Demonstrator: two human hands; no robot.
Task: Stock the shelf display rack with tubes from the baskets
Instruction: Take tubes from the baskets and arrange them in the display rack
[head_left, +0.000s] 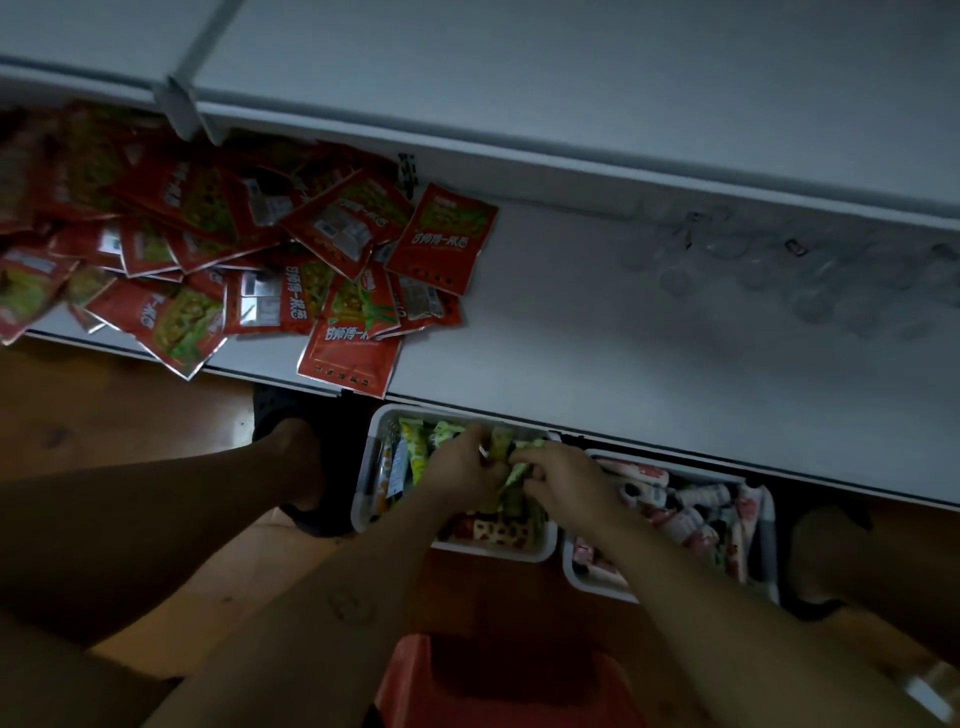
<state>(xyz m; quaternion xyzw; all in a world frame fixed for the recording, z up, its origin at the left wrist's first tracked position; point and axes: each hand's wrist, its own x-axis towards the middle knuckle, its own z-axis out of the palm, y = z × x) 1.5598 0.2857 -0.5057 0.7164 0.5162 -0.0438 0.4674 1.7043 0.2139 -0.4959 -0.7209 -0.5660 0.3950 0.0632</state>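
In the white basket (363, 499), both hands (467, 467) clutch crinkly green tubes (511, 475).

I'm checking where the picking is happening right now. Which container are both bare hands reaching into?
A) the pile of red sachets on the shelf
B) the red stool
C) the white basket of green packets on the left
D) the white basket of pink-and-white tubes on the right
C: the left hand and right hand meet over green packets inside the left white plastic basket, not the right white basket of pink-and-white tubes.
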